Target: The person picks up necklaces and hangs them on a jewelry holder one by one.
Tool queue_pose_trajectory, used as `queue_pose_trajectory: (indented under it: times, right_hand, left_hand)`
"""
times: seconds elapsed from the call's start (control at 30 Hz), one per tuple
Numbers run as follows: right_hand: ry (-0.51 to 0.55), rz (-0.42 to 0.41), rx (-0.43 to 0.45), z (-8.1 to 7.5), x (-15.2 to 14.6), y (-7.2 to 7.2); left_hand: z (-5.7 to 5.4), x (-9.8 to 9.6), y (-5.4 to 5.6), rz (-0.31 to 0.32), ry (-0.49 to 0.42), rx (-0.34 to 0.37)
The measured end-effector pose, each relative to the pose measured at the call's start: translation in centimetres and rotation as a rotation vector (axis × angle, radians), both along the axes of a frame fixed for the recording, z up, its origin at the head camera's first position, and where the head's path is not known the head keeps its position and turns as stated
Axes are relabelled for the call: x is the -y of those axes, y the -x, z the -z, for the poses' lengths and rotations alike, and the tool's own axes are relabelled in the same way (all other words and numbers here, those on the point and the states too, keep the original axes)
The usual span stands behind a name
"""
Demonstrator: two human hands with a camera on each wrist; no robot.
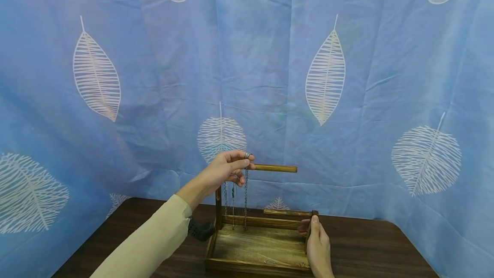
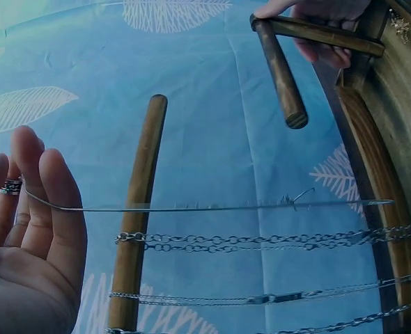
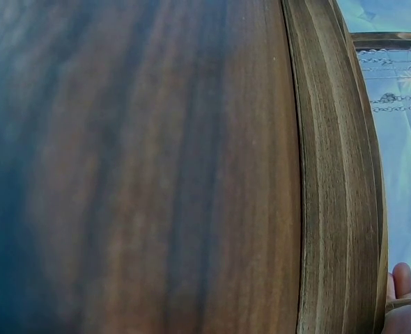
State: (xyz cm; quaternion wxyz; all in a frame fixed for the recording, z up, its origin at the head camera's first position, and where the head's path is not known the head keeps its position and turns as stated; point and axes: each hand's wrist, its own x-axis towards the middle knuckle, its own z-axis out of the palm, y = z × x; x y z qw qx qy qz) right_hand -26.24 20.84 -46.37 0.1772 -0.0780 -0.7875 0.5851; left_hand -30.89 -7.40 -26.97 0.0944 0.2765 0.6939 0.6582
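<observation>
My left hand [image 1: 229, 167] is raised beside the upper rod [image 1: 275, 168] of a wooden jewelry stand [image 1: 218, 200]. Its thumb and fingers pinch a thin necklace [image 2: 212, 209], which stretches away from the fingertips in the left wrist view. A banded ring [image 2: 10, 186] shows at one finger; whether it is worn or held is unclear. Several other chains, among them a thick link chain [image 2: 226, 240], hang from the same rod. My right hand [image 1: 319, 243] grips the stand's right side post, thumb near its top, below the shorter, lower rod [image 1: 287, 213].
The stand's shallow wooden tray [image 1: 262, 243] spreads beneath the rods, on a dark wooden table [image 1: 366, 243]. A small metallic item [image 2: 398, 26] lies in the tray. A dark object [image 1: 200, 230] sits under the left sleeve. Behind hangs a blue leaf-print cloth [image 1: 262, 76].
</observation>
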Motion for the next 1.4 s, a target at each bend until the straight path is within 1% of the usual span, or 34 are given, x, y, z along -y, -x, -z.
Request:
queue_pose_trajectory:
  times: [0.17,0.47,0.83,1.13,1.4]
  right_hand:
    - [0.011,0.005,0.016,0.0,0.0,0.1]
    - [0.031,0.004,0.029,0.1,-0.1,0.2]
    - [0.027,0.013,0.035,0.1,0.0,0.3]
    - [0.034,-0.003,0.027,-0.1,-0.1,0.2]
    - [0.035,0.003,0.032,-0.1,-0.1,0.0]
  left_hand:
    - [-0.6,-0.4,0.5,-0.009,0.012,-0.006]
    - [-1.0,-1.6,0.9,-0.019,0.056,-0.018]
    - [-1.0,-3.8,1.9,0.013,0.052,-0.020]
    - [-1.3,-6.2,2.2,0.045,0.055,-0.020]
    - [-1.1,-8.4,2.5,0.072,0.045,-0.019]
